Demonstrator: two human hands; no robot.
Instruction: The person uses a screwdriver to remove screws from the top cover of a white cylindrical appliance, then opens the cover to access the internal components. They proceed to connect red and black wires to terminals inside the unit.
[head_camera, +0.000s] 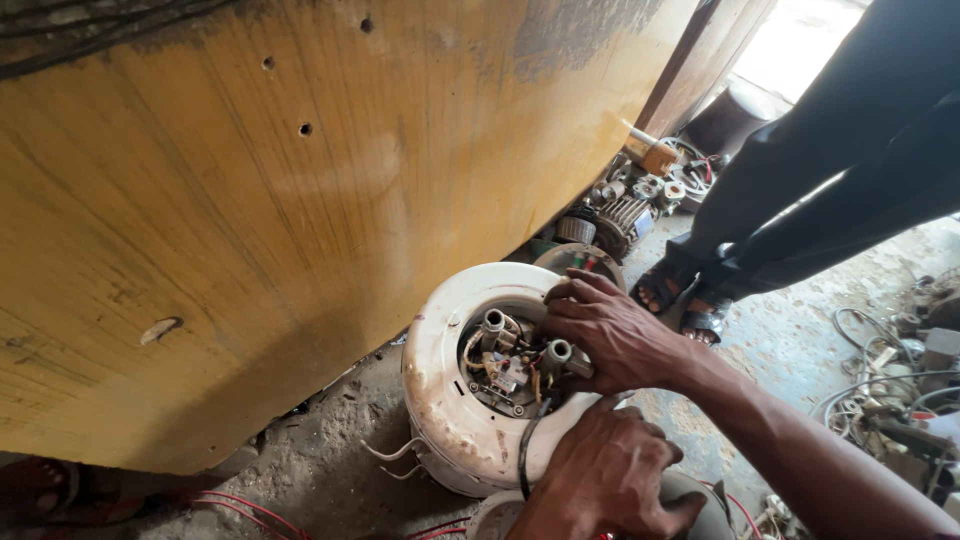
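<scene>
On the dusty floor (330, 470), beside the big yellow board (250, 220), the white round appliance housing (440, 400) lies open. Your right hand (610, 335) reaches into its cavity, fingers (570, 292) curled narrow around the wiring and terminals (505, 365). Your left hand (605, 475) presses the rim; I cannot tell its grip.

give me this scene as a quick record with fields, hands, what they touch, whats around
setting: dusty workshop floor beside a big yellow wooden panel
main thing: round white appliance housing, end open, terminals and wires showing
right hand: fingers inside the opening, at the fittings
left hand: resting at the lower rim, grip unclear
black cable: runs out of the opening
nearby: finned motors, loose cables
other person: dark-trousered legs, sandals
</scene>
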